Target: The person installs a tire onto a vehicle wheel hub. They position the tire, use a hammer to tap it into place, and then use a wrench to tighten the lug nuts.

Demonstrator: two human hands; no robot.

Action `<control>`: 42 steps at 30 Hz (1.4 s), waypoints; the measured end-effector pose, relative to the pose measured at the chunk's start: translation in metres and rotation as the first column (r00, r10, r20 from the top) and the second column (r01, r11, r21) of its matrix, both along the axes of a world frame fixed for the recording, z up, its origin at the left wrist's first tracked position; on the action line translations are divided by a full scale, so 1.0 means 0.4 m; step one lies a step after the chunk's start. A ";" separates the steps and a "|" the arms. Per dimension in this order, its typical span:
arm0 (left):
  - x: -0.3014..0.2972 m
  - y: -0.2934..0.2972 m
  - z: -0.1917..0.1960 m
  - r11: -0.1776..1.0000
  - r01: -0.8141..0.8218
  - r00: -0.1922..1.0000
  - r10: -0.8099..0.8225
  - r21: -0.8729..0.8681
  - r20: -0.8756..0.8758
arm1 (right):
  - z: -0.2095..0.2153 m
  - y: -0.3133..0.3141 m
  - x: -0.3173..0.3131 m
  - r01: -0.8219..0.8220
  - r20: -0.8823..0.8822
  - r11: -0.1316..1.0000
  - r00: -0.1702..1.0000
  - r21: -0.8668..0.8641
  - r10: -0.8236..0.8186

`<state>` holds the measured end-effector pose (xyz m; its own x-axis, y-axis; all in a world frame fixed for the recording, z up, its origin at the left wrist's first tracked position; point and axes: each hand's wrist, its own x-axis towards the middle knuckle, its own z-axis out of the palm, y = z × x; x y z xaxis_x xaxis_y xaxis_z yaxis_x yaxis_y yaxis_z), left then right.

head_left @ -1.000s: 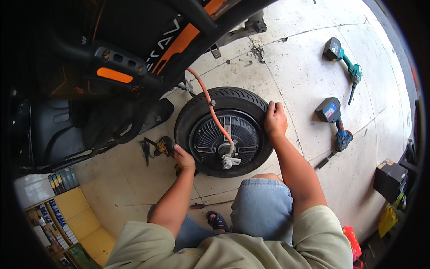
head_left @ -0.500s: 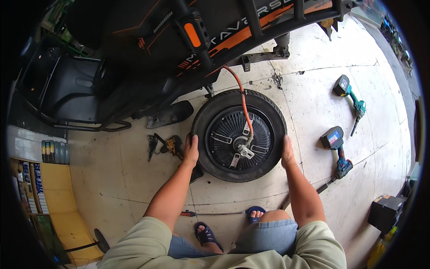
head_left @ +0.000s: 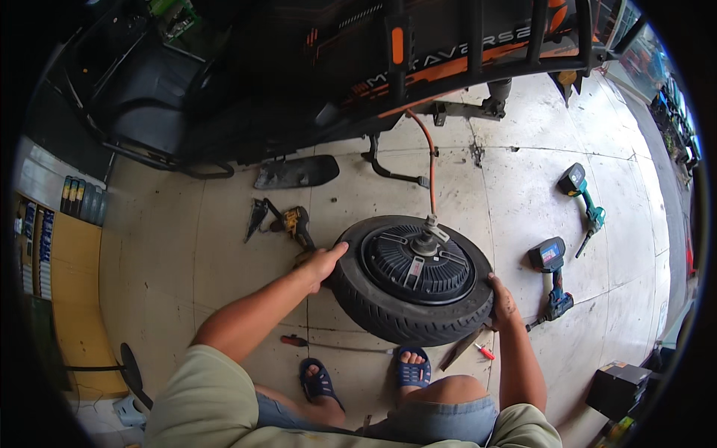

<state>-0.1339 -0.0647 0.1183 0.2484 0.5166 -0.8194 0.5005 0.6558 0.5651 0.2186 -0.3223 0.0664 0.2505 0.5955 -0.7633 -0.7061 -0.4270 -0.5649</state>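
Observation:
A wheel point(head_left: 403, 310) with a black tyre and a finned hub motor point(head_left: 396, 272) is between my two hands, tilted so its tread faces me. My left hand point(head_left: 326, 265) grips the tyre's left side, thumb on top. On the opposite side my right hand point(head_left: 504, 300) holds the tyre, its fingers partly hidden under the edge. An orange cable point(head_left: 432, 175) runs fairly straight from the wheel's axle point(head_left: 427, 240) up to the black and orange vehicle point(head_left: 448, 63). Just beyond my left hand lies a yellow and black power tool point(head_left: 296, 224) on the floor.
Right of the wheel lie a teal power tool point(head_left: 592, 209) and a blue impact wrench point(head_left: 556, 287). A long red-handled tool point(head_left: 295, 340) and a small red-handled one point(head_left: 485, 352) are near my feet. A black fender-like piece point(head_left: 299, 172) and a kickstand point(head_left: 392, 170) are beyond.
The wheel has come nearer to me and tipped from facing up to slanted, with both hands still on it. The orange cable has pulled straighter. My view has shifted.

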 end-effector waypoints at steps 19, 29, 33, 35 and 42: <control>-0.037 0.247 -0.058 0.795 0.347 0.854 -0.487 0.498 0.181 | 0.050 0.304 0.272 -0.465 0.590 0.885 0.712 -0.011 0.381; 0.133 0.279 -0.156 0.630 -0.235 0.900 -0.146 0.740 0.411 | -0.169 0.455 0.182 -0.077 0.439 0.775 0.857 0.628 -0.271; 0.135 0.238 -0.134 0.773 -0.283 0.885 -0.018 0.568 0.465 | -0.151 0.450 0.167 0.038 0.483 0.873 0.821 0.487 -0.305; 0.089 0.175 -0.182 0.842 -0.289 0.896 0.070 0.455 0.438 | -0.139 0.429 0.150 0.053 0.539 0.948 0.813 0.312 -0.223; -0.054 -0.041 -0.257 0.888 -0.318 0.933 0.232 0.331 0.276 | -0.018 0.490 0.102 -0.200 0.637 0.968 0.768 0.149 0.060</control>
